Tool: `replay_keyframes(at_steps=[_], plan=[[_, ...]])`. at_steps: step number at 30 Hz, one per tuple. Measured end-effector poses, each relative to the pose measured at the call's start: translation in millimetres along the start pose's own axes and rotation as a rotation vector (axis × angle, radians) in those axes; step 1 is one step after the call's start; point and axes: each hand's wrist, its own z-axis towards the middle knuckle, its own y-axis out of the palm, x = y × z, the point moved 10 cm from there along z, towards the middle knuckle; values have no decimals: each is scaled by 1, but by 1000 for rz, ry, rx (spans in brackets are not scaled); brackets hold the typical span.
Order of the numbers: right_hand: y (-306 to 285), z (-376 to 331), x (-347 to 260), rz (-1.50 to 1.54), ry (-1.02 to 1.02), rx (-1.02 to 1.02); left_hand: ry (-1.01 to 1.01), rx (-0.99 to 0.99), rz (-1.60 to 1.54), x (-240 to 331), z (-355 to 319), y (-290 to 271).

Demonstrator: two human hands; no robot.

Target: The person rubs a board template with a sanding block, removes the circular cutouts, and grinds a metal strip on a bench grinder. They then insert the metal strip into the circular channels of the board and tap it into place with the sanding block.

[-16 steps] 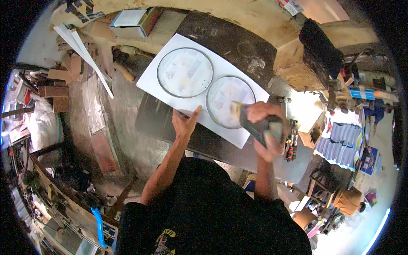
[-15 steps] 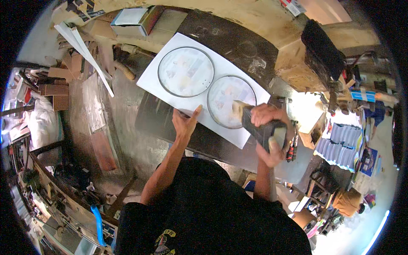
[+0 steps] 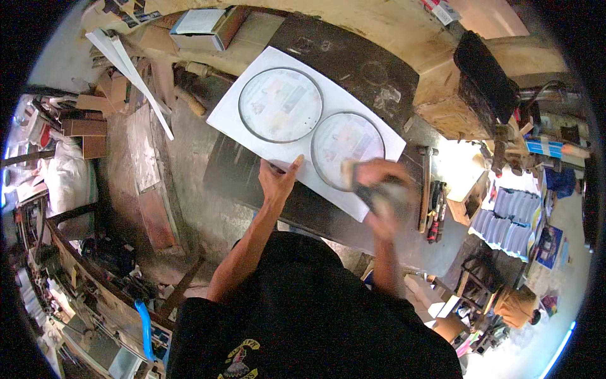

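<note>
A white rectangular board (image 3: 224, 114) lies tilted on the dark worktable (image 3: 344, 47). Two round panels with thin dark rims sit side by side on it, the larger left disc (image 3: 278, 107) and the smaller right disc (image 3: 347, 142), both with faint pictures showing. My left hand (image 3: 278, 183) holds the board's near edge, thumb on top and fingers below. Closed round a dark hand tool with a tan end (image 3: 363, 180), my right hand (image 3: 388, 186) is over the near right part of the smaller disc. Motion blur hides the tool's exact kind and whether it touches.
Right of the board lie a hammer (image 3: 425, 189) and red-and-black hand tools (image 3: 435, 221). A box (image 3: 202, 28) stands at the far left, and long white strips (image 3: 132, 82) lean at left. A wooden block with a black top (image 3: 442, 95) stands at far right.
My right hand has moved slightly down and left with the dark tool, and is now more blurred. My left hand keeps its hold on the board. The whole view has shifted slightly.
</note>
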Motion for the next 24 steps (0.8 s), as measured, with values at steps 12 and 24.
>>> replay_keyframes(at_steps=[12, 24], plan=[[29, 65, -3, 138, 191, -29, 92, 33, -94, -4, 2, -3], [40, 99, 106, -43, 399, 88, 184, 82, 17, 20, -5, -5]])
